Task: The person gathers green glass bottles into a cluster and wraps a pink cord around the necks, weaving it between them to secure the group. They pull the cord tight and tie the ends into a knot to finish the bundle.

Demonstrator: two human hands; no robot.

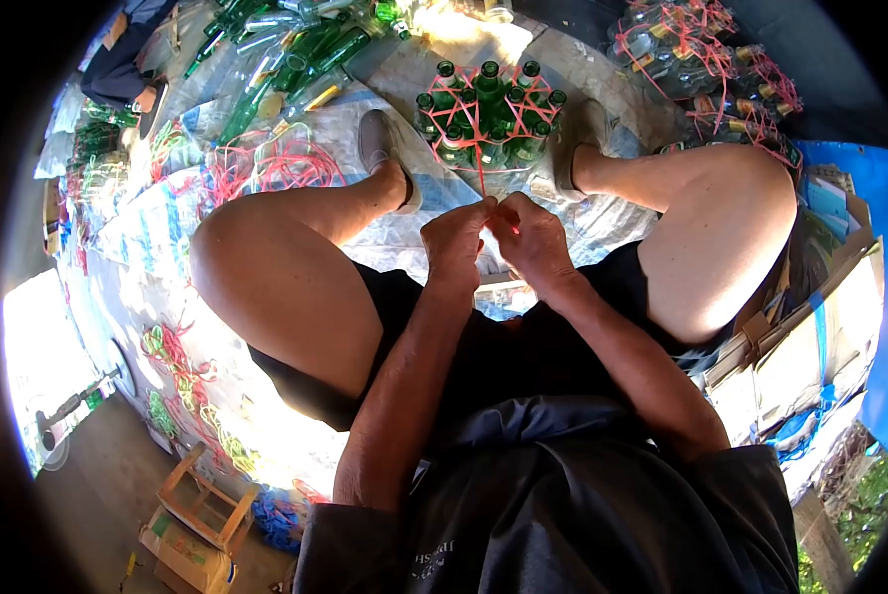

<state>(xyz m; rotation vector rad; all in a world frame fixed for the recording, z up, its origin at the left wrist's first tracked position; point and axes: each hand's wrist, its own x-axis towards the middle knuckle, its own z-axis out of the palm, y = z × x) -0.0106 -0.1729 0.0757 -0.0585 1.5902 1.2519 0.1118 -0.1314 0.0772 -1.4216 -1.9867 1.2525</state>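
Note:
A bundle of green glass bottles stands upright between my feet, with pink string laced around and across the bottle necks. From the front of the bundle the string runs taut up to my hands. My left hand is closed with its fingertips pinching the string. Right beside it, my right hand is also closed, and a bit of the pink string shows at its fingers. The two hands meet at the fingertips, so the exact hold on the string is partly hidden.
Loose green bottles lie at the upper left, near a tangle of pink string. Tied bundles of clear bottles sit at the upper right. Flattened cardboard is stacked at right; a wooden stool stands lower left. Another person's leg shows at upper left.

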